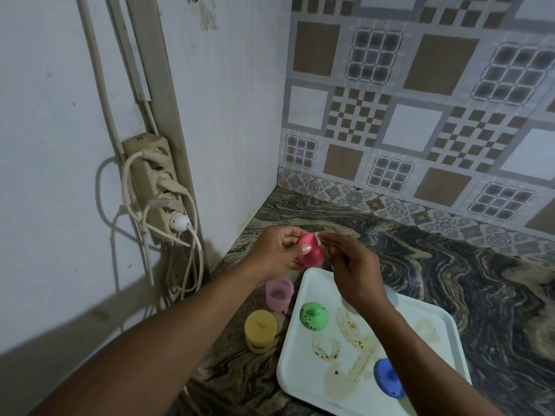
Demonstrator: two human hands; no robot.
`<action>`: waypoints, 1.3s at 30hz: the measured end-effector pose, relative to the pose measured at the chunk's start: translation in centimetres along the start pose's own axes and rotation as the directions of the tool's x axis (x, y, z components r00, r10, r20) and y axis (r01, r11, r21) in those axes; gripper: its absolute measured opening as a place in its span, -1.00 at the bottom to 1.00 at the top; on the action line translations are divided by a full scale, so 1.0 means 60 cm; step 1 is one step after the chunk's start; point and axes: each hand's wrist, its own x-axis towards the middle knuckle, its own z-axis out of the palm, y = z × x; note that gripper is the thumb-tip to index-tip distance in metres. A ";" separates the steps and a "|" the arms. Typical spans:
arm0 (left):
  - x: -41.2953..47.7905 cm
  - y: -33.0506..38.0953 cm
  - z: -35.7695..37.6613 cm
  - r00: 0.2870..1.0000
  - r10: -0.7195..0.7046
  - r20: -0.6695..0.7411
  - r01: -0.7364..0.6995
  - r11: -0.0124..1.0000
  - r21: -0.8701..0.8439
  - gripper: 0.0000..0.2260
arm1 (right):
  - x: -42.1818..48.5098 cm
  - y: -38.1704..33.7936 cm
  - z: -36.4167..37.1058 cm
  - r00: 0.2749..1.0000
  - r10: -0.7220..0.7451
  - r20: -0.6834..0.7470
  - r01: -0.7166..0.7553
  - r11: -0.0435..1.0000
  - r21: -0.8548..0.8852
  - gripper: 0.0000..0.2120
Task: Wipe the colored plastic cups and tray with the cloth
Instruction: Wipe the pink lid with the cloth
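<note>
While the left hand [279,253] grips a bright pink plastic cup [310,253] with curled fingers, holding it tilted above the far corner of the tray, the right hand [354,265] meets it from the other side, its fingers bent around a small pale cloth [322,240] pressed against the cup's rim; most of the cloth is hidden inside that hand. Below them a white rectangular plastic tray [315,292] lies on a dark swirled marble-pattern countertop [450,280], its surface smeared with brownish streaks and rings. On the tray stands a speckled green plastic cup [313,315] near the left edge, and a blue plastic cup [389,378] sits closer to the near edge, partly covered by the right forearm. Off the tray, just beside its left side, a translucent pale pink plastic cup [279,294] and a yellow plastic cup [260,330] stand on the countertop, the yellow one nearer the camera. A cream power strip [156,187] with several plugs and looping cables hangs on the white wall at left, and brown-and-grey patterned tiles [420,100] cover the wall behind the counter.
</note>
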 end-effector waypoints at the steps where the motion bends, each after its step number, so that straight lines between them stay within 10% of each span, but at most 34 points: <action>1: -0.002 0.003 -0.003 1.000 -0.006 -0.014 0.005 0.999 -0.052 -0.77 | -0.001 0.004 -0.004 0.986 0.167 0.027 -0.169 0.979 0.116 -0.68; 4: -0.004 0.009 -0.007 1.000 -0.029 -0.014 0.025 0.978 -0.206 -0.76 | -0.006 0.009 -0.009 0.804 0.576 0.147 -0.539 0.603 0.587 -0.77; 7: 0.001 0.006 0.003 0.999 -0.035 -0.018 0.030 0.975 -0.219 -0.71 | 0.000 -0.017 -0.006 0.729 0.613 0.305 -0.565 0.286 0.774 -0.73; 13: 0.010 -0.022 0.019 0.986 0.073 -0.153 -0.062 0.995 0.074 -0.72 | 0.000 -0.034 0.019 0.811 0.558 0.176 -0.511 0.528 0.678 -0.82; 20: -0.016 -0.022 0.039 0.935 0.309 -0.172 -0.216 0.885 0.413 -0.78 | 0.011 -0.019 0.029 0.712 0.701 0.020 -0.572 0.564 0.596 -0.72; 26: -0.010 -0.021 0.039 0.963 0.047 -0.265 -0.007 0.989 0.149 -0.87 | 0.013 -0.039 0.011 0.571 0.766 0.294 -0.538 0.078 0.839 -0.72; 28: -0.010 -0.021 0.041 0.960 -0.041 -0.276 0.043 0.999 0.004 -0.85 | 0.012 -0.040 0.008 0.573 0.794 0.205 -0.502 0.142 0.853 -0.74; 34: -0.020 0.014 0.065 0.956 -0.206 -0.209 0.090 0.883 -0.460 -0.93 | -0.011 -0.038 0.033 0.951 0.278 -0.136 -0.220 0.916 0.335 -0.74; 39: -0.023 0.009 0.058 0.874 -0.405 -0.268 0.170 0.772 -0.612 -0.76 | -0.017 -0.049 0.023 0.993 -0.110 -0.030 0.107 0.991 -0.086 -0.67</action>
